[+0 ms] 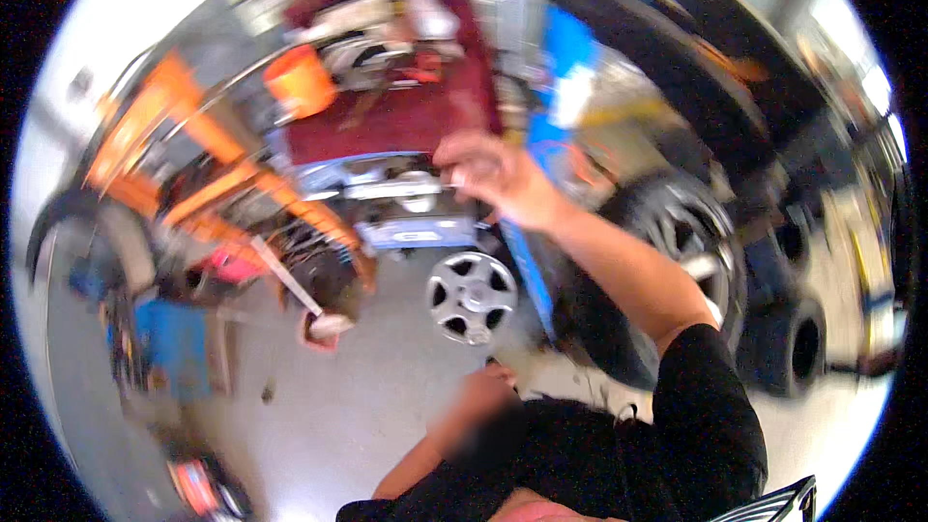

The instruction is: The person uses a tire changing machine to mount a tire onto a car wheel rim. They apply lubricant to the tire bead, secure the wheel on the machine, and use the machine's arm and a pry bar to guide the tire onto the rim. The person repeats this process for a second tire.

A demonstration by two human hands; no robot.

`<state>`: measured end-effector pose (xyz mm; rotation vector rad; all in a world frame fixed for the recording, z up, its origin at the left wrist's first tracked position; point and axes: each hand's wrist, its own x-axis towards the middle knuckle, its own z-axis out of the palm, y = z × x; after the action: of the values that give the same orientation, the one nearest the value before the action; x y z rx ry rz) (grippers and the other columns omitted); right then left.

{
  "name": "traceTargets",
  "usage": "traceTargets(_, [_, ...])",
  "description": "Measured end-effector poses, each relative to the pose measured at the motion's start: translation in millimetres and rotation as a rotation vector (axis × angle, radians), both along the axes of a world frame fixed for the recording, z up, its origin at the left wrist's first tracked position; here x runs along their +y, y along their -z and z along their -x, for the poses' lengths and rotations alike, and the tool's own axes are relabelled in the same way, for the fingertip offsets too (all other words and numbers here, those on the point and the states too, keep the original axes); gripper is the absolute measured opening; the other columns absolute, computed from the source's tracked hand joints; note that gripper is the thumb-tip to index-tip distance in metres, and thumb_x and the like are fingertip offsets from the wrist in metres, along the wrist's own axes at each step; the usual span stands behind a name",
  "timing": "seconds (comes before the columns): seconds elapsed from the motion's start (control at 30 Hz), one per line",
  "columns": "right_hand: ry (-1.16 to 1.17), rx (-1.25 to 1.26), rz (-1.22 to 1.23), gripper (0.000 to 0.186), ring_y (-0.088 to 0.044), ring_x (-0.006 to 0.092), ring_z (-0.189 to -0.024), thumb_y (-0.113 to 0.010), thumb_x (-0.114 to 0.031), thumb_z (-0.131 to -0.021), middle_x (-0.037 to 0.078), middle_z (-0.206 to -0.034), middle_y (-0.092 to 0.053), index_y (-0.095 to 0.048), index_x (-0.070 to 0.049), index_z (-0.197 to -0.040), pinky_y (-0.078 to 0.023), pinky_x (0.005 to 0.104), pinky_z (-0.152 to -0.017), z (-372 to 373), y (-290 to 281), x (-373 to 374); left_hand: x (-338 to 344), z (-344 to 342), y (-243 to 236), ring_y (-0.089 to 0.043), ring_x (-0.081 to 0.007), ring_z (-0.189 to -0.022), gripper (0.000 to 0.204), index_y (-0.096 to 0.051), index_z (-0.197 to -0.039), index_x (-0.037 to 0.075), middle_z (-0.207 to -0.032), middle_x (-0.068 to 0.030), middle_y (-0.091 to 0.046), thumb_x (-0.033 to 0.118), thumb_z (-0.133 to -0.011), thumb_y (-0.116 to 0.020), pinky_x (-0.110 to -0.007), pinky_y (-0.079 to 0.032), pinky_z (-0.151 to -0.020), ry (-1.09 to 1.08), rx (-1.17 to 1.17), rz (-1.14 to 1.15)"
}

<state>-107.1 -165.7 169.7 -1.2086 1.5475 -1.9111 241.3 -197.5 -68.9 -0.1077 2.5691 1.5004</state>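
My right hand is stretched forward over the near edge of a tool cart with a dark red top. Its fingers are curled in, blurred by motion, and what they hold, if anything, cannot be made out. Just below the hand, at the cart's front, is a light grey ledge with several blurred items above it. My left hand is low, close to my body; a blurred patch covers part of it, hiding its fingers. A small dark tip shows beside it. A silver wheel rim or cover lies on the floor between cart and body.
An orange bucket and assorted tools rest on the cart. To the left are an orange metal frame and a blue box. At right stand a wheel with tyre and another dark tyre, below a dark vehicle body.
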Motion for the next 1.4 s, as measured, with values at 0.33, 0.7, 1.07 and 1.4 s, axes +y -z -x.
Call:
traceTargets(0.33, [1.341, -0.56, 0.073, 0.022, -0.07, 0.016, -0.089, -0.061, -0.011, -0.103, 0.012, -0.109, -0.077, -0.069, 0.0, -0.12, -0.057, 0.031, -0.081, -256, 141, 576, 394, 135, -62, -0.056, -0.0356, -0.138, 0.048, -0.065, -0.136, 0.009, -0.142, -0.0172, -0.062, 0.026, -0.092, -0.072, -0.048, -0.043, -0.118, 1.144, 0.452, 0.086])
traceTargets(0.7, [1.442, -0.981, 0.187, 0.029, -0.07, 0.017, -0.084, -0.062, -0.014, -0.101, 0.016, -0.108, -0.076, -0.067, 0.001, -0.125, -0.058, 0.0323, -0.076, -413, 234, 769, 691, 239, 26, -0.034, -0.0264, -0.159, 0.055, -0.065, -0.142, 0.01, -0.155, -0.01, -0.058, 0.036, -0.094, -0.067, -0.056, -0.008, -0.134, 1.219, 0.701, 0.637])
traceTargets(1.07, [1.365, -1.172, 0.267, 0.032, -0.069, 0.0158, -0.088, -0.062, -0.018, -0.103, 0.013, -0.113, -0.075, -0.064, 0.001, -0.13, -0.055, 0.0304, -0.08, -359, 295, 861, 703, 276, 46, -0.047, -0.0296, -0.151, 0.047, -0.071, -0.133, 0.01, -0.146, -0.0116, -0.066, 0.031, -0.092, -0.066, -0.053, -0.02, -0.132, 1.079, 0.423, 0.253])
traceTargets(1.4, [1.296, -1.21, 0.244, 0.03, -0.069, 0.0154, -0.089, -0.061, -0.017, -0.104, 0.011, -0.112, -0.076, -0.065, 0.0, -0.128, -0.056, 0.0299, -0.081, -260, 299, 853, 703, 281, 75, -0.059, -0.0293, -0.135, 0.043, -0.07, -0.128, 0.008, -0.136, -0.0104, -0.069, 0.029, -0.091, -0.065, -0.052, -0.031, -0.126, 1.073, 0.416, 0.286])
